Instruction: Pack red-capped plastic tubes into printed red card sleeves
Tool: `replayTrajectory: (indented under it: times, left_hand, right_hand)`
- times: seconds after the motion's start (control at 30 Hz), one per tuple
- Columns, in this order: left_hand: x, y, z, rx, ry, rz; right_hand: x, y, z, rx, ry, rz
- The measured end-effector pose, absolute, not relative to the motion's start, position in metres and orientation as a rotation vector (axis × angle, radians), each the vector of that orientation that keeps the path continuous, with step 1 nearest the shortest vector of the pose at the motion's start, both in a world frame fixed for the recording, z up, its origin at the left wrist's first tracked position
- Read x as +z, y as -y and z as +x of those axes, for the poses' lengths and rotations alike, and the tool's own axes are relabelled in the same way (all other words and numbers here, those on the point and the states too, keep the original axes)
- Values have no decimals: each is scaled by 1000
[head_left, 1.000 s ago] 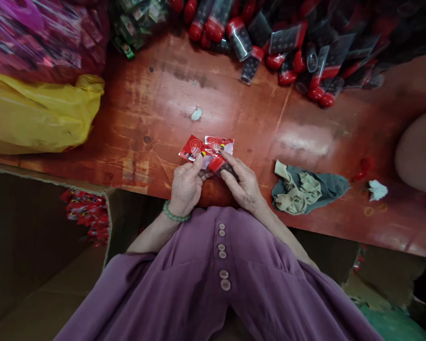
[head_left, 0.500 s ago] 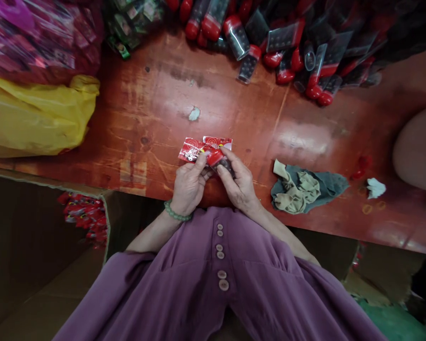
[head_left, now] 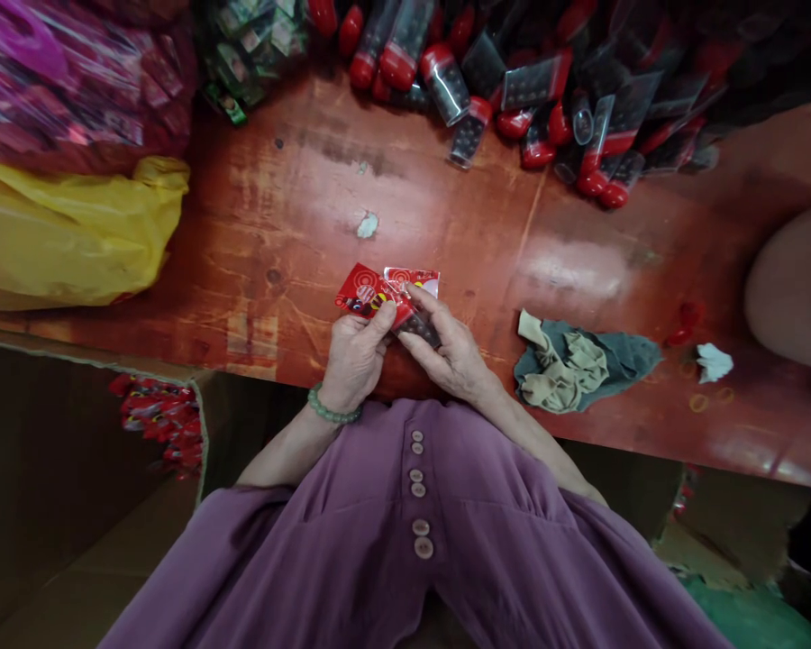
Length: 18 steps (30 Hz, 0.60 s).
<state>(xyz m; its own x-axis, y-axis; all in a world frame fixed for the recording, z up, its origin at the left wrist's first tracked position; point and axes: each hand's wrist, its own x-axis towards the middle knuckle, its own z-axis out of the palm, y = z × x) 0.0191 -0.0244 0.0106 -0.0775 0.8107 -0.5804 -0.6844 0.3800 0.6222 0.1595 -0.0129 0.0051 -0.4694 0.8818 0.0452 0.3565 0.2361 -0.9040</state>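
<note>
Packet (head_left: pixel 371 293) now tilted, tube (head_left: pixel 415 323) inside.

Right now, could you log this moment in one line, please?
left hand: holds red packets | right hand: holds capped tube | table

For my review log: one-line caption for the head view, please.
Both hands, left hand and right hand, hold red packets and a red-capped tube over a red table.

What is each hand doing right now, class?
Left hand: closed on the red packets.
Right hand: closed on the red-capped tube.
</note>
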Motion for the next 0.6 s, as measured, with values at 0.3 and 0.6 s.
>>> replayTrajectory:
  times: [0.3, 0.6]
  left_hand:
    - [14, 32, 17, 1322, -1131, 271]
    - [20, 41, 21, 1328, -1099, 272]
  right_hand:
    - [16, 7, 169, 1246, 2061, -1011]
    - [17, 21, 163, 1152, 2033, -991]
